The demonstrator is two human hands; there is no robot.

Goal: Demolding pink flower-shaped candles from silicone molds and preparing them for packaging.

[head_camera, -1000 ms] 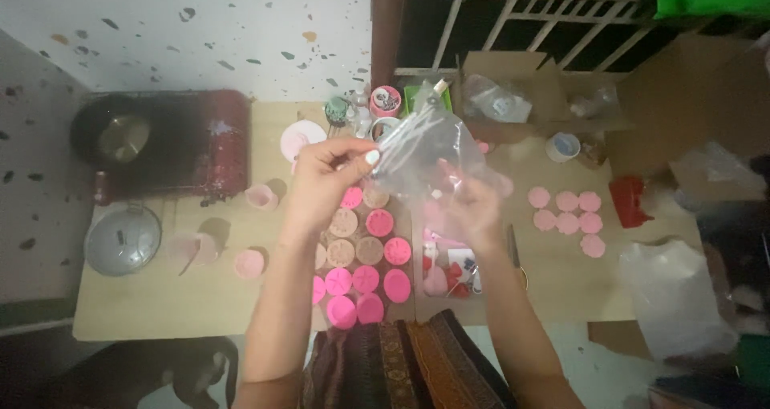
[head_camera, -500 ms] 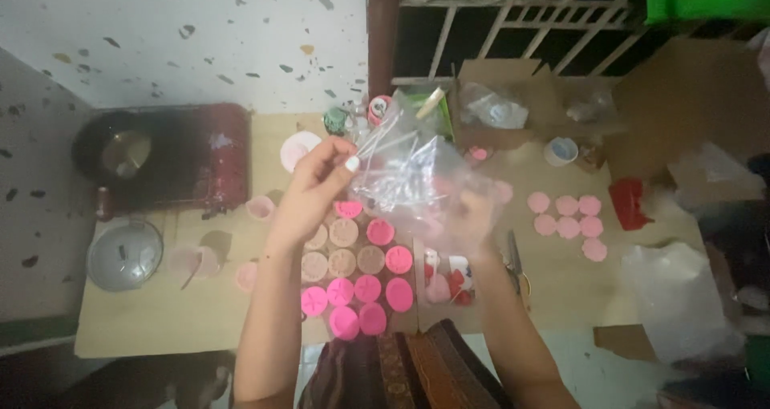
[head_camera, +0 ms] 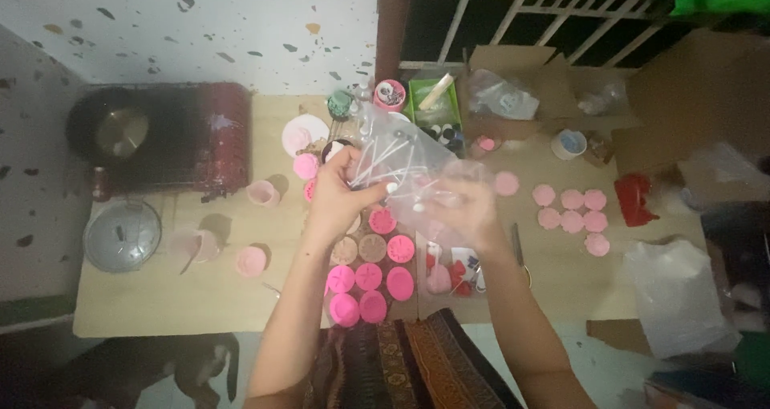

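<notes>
Both my hands hold a clear plastic bag [head_camera: 401, 152] with thin white sticks inside, above a low wooden table [head_camera: 160, 305]. My left hand [head_camera: 341, 188] grips the bag's left edge. The bag's lower right part is pinched by my right hand [head_camera: 465, 204], which is blurred. Under the hands lie rows of round pink moulds [head_camera: 369, 279], some filled with pale brown discs [head_camera: 371, 247].
A dark red stove with a pan [head_camera: 152, 136] stands at the back left, a metal lid [head_camera: 122, 234] in front of it. Pink cups [head_camera: 251, 260], a green box [head_camera: 433, 100], cardboard boxes [head_camera: 513, 88], pink discs [head_camera: 571, 208] and a white bag [head_camera: 678, 297] are around.
The bag has come lower and closer to my hands, and both hands have shifted slightly down over the moulds. The view has tilted a little.
</notes>
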